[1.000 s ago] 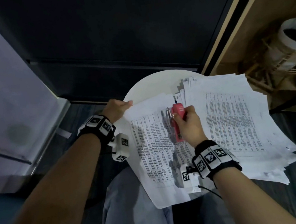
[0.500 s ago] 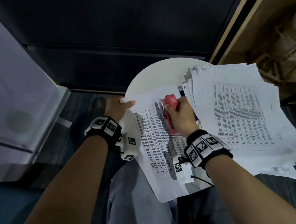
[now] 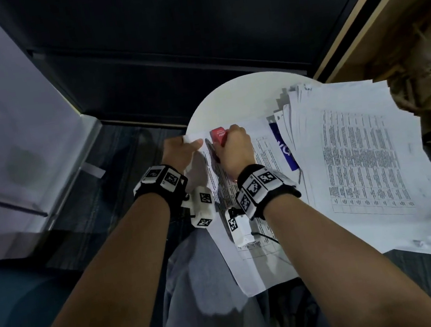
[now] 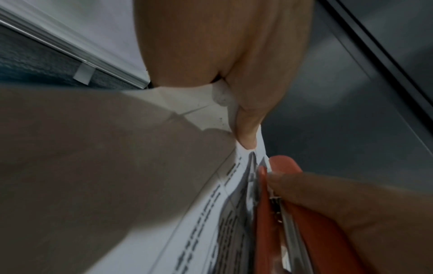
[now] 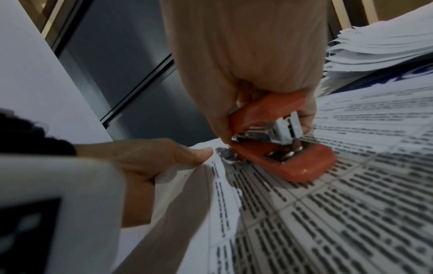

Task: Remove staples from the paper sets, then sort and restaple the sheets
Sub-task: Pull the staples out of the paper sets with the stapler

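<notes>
Since the earlier frames the stapler [image 3: 218, 140] has travelled from mid-sheet toward the far left corner of the paper set [image 3: 253, 258], and the left hand [image 3: 179, 152] is still pinching that same corner.

Nearest, the paper set is overhanging the near rim of the round table [image 3: 227, 97] above the person's lap, its printed face up.

Farther along, the right hand [image 5: 246, 61] is gripping the red stapler, fingers wrapped round its upper arm; its base is lying on the sheet with the metal nose just beside the corner, probably so that the staple can be worked there.

The left hand's thumb [image 5: 199, 153] is pressing the corner from above, fingers beneath, apparently keeping the sheets aligned and lifted.

To the far right, a fanned paper stack [image 3: 361, 158] is resting on the table, seemingly awaiting processing.
</notes>
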A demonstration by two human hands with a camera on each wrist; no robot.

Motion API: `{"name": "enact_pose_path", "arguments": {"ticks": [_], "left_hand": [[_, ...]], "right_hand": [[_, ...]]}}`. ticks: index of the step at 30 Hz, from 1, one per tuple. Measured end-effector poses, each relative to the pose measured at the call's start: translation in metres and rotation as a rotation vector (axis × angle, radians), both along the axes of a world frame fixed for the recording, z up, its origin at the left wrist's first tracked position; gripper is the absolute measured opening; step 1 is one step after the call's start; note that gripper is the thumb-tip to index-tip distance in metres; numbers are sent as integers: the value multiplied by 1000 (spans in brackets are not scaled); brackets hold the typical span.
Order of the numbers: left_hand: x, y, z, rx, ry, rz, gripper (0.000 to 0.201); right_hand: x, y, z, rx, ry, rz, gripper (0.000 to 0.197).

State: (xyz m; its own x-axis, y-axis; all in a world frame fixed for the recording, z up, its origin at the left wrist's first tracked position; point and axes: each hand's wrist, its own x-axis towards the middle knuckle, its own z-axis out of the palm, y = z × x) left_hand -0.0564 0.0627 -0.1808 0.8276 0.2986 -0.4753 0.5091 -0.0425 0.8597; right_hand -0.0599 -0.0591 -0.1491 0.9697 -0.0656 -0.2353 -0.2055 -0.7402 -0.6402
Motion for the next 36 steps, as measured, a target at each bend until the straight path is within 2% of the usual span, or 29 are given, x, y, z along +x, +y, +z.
{"name": "enact_pose_path", "arguments": {"ticks": [3, 10, 13, 15, 17, 23, 28, 33, 36], "left_hand": [[3, 4, -7, 8, 12, -38, 11], [8, 4, -5, 41, 53, -55, 22], [11, 5, -3, 56, 84, -90, 17], [11, 5, -1, 85, 107, -125, 7], [12, 5, -1, 112, 115, -150, 7], [15, 7, 0, 137, 122, -180, 5], [12, 9, 0, 109, 108, -198, 5], [13, 6, 6, 71, 42, -190, 14], [13, 7, 9, 87, 53, -219, 13]], "right_hand": [[2, 2, -1, -31, 14, 33, 38], [-1, 12, -2, -114, 66, -42, 42], [0, 16, -1, -131, 76, -57, 43], [0, 16, -2, -190, 27, 15, 41], [-1, 16, -3, -260, -25, 99, 41], [9, 18, 2, -115, 117, -74, 46], [1, 19, -5, -254, -52, 81, 37], [12, 12, 4, -116, 70, 7, 43], [9, 13, 4, -205, -9, 127, 34]]}}
